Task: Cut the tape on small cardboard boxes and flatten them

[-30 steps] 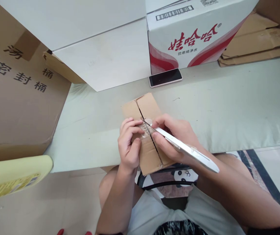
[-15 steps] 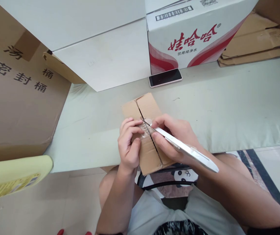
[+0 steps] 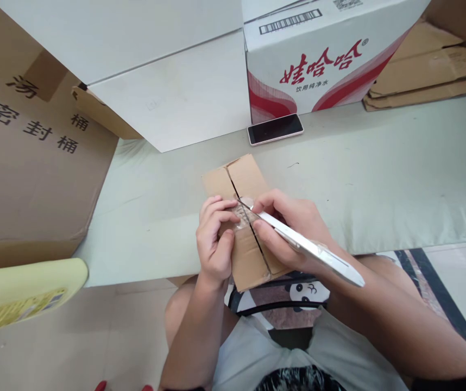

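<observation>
A small brown cardboard box (image 3: 249,260) lies at the front edge of the pale bench, its top seam running lengthwise toward me. Clear tape (image 3: 241,216) crosses the middle of that seam. My left hand (image 3: 216,233) grips the box's left side, fingertips bent over onto the tape. In my right hand (image 3: 290,222) is a white utility knife (image 3: 310,247), pinched between thumb and forefinger near its blade. The dark blade tip rests at the seam beside the tape, close to my left fingers. The right hand's lower fingers are partly hidden behind the knife and hand.
A phone (image 3: 276,129) lies against a white water carton (image 3: 322,70) at the back. Plain white boxes (image 3: 176,92) stand left of it, and a large brown carton (image 3: 33,179) farther left. Flattened cardboard (image 3: 424,76) sits back right. A yellow object (image 3: 25,288) juts in at lower left.
</observation>
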Available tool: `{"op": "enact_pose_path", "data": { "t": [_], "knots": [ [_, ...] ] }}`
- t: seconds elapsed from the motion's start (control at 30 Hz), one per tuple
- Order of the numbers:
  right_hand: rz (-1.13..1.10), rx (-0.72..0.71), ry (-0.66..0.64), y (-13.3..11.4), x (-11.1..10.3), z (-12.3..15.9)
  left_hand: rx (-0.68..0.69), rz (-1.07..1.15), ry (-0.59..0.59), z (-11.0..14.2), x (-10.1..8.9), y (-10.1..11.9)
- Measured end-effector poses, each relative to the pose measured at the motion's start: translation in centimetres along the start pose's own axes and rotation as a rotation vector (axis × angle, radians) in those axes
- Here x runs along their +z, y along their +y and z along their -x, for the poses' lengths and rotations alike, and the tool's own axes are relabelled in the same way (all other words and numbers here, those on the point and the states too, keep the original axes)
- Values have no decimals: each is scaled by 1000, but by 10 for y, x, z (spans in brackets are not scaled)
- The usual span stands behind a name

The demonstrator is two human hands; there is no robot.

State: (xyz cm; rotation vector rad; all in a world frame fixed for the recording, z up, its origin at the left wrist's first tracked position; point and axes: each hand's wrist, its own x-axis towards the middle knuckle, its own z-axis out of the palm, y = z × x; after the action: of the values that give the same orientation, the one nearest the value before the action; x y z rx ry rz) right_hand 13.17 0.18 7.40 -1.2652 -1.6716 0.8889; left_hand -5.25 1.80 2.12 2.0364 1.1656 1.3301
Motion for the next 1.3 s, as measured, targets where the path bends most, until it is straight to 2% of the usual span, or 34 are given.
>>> {"op": "enact_pose_path", "data": {
  "t": [0.53, 1.3],
  "knots": [
    [8, -68, 35, 2, 1, 2, 14, 38, 5, 1, 0, 0],
    [-7, -78, 32, 3, 0, 1, 25, 45, 11, 1, 1, -1]
  ]
}}
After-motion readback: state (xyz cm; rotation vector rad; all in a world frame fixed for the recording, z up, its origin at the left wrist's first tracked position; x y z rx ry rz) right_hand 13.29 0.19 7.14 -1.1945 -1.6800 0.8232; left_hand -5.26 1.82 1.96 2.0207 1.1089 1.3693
